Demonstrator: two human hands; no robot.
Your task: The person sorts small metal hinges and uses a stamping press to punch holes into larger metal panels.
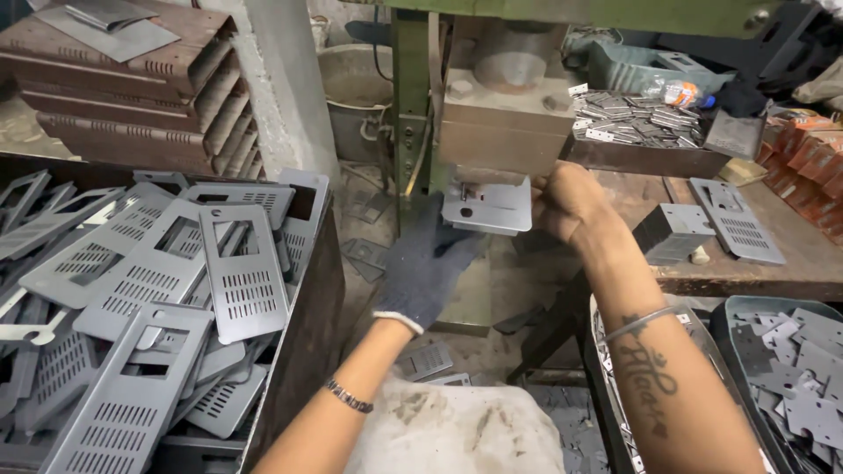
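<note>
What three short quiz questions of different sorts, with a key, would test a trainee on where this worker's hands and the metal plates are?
1. True or false: both hands wear gloves.
2. Which hand is gloved? A) left B) right
3. What do the hands hold under the press?

Key
1. False: the right hand is bare.
2. A: the left hand wears a dark glove.
3. A small grey metal plate below the press block; slotted plates fill the bin on the left.
</note>
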